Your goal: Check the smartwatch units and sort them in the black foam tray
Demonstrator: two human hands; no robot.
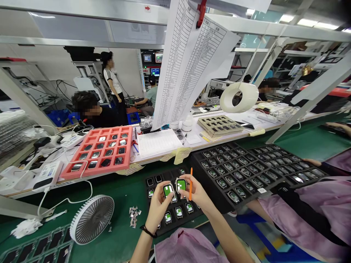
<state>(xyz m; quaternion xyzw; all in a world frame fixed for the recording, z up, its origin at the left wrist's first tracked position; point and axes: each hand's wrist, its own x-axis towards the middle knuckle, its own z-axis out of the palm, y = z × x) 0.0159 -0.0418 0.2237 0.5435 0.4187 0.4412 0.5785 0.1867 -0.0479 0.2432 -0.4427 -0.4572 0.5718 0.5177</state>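
From here, the step in hand looks like checking two small watch-like devices side by side, each screen showing a green-and-white pattern; my left hand (pixel 157 208) is narrow, pinching one device (pixel 168 190) by its sides; my right hand (pixel 196 193) is just as narrow on a second device (pixel 181 185), with an orange stick (pixel 191 184) upright in its fingers, though the view is poor and it might be a pen; both are held just above a black foam tray (pixel 164 173) near the front edge of the green surface (pixel 115 193), with more such devices seated in its pockets; the next move calls for an open pocket, which I cannot pick out past the hands; a larger black tray (pixel 199 160) of devices lies to the right, a co-worker's hand (pixel 311 162) just beside its right corner; the sheets (pixel 189 62) hanging above carry columns too small to read; no brand shows.
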